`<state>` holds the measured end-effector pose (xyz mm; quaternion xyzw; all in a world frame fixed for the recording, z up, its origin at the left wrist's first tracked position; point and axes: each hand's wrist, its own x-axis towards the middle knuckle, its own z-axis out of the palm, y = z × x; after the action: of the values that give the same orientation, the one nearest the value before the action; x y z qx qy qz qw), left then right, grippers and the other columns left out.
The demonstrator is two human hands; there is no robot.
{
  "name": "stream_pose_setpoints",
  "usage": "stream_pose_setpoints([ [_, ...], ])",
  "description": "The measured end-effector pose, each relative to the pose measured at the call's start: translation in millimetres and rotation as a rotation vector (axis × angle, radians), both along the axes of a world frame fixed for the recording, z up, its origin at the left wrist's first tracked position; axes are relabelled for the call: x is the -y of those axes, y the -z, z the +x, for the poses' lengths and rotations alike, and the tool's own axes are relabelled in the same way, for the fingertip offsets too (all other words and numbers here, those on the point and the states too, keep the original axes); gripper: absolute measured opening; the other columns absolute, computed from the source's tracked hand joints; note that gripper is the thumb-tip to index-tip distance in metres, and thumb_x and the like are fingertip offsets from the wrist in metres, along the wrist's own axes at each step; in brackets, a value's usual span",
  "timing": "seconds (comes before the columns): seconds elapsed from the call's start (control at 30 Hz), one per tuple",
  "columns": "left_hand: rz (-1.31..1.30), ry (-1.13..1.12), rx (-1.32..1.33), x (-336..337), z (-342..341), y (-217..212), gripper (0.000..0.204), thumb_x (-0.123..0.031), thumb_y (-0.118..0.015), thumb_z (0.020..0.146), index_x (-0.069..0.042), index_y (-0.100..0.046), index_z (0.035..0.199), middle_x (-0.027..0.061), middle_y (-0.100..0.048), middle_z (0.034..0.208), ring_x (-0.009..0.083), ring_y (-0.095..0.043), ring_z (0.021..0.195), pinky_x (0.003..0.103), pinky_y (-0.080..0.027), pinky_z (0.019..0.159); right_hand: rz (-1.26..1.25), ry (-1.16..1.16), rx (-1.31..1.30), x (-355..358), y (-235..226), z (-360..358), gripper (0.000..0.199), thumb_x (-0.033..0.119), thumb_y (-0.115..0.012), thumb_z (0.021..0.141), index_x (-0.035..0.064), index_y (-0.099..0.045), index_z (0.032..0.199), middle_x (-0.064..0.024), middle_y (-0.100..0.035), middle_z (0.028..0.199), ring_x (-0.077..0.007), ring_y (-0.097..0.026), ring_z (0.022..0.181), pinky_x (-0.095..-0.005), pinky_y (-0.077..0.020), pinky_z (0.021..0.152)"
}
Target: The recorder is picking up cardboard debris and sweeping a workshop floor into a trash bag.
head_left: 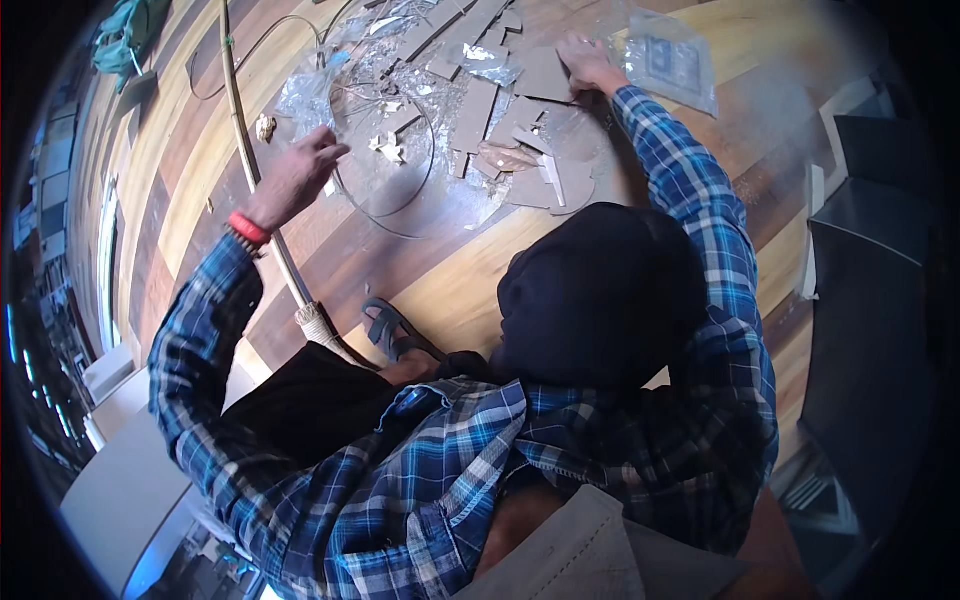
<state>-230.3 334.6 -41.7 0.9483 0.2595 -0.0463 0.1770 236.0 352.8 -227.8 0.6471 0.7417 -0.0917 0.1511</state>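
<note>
On the wooden floor (420, 270), the left hand (300, 170) pinches a wire loop (385, 215); the right hand (590, 65) presses flat cardboard (545, 75).

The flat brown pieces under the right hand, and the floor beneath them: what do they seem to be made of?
The flat brown pieces look like cardboard: matte, dull brown, thin, with straight cut edges and notches. The right hand rests on one. The floor looks like wood or a wood-look laminate: planks in light and dark tones with grain and a soft sheen. Which of the two, I cannot tell.
</note>
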Motion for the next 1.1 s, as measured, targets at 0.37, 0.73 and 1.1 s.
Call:
stream_pose_setpoints([
  [0.37, 0.127, -0.426, 0.327, -0.4, 160.0, 202.2, 0.051, -0.034, -0.071, 0.080, 0.000, -0.052, 0.114, 0.0247, -0.054, 0.096, 0.0405, -0.055, 0.091, 0.044, -0.047, 0.078, 0.571, 0.125, -0.303, 116.1, -41.8, 3.8, 0.039, 0.006, -0.069, 0.075, 0.0051, -0.052, 0.110, -0.0150, -0.053, 0.098, -0.0366, -0.055, 0.093, -0.0439, -0.0418, 0.077],
  [0.73, -0.127, -0.725, 0.456, -11.5, 182.8, 222.0, 0.079, -0.019, -0.077, 0.066, 0.002, -0.040, 0.133, 0.0248, -0.061, 0.090, 0.0391, -0.062, 0.078, 0.042, -0.053, 0.070, 0.661, 0.399, -0.477, 153.1, -13.4, 27.4, 0.032, 0.012, -0.072, 0.073, 0.0037, -0.062, 0.103, -0.0128, -0.062, 0.092, -0.0338, -0.061, 0.088, -0.0425, -0.0465, 0.076],
  [1.1, -1.794, -0.853, 1.252, 20.1, 149.2, 198.3, 0.043, -0.005, -0.054, 0.093, 0.006, -0.039, 0.132, 0.0260, -0.058, 0.113, 0.0380, -0.064, 0.101, 0.044, -0.058, 0.085, 0.474, 0.691, -0.608, 117.4, -19.1, -34.7, 0.034, 0.017, -0.064, 0.083, 0.0004, -0.060, 0.112, -0.0227, -0.067, 0.100, -0.0372, -0.064, 0.094, -0.0422, -0.0492, 0.082],
])
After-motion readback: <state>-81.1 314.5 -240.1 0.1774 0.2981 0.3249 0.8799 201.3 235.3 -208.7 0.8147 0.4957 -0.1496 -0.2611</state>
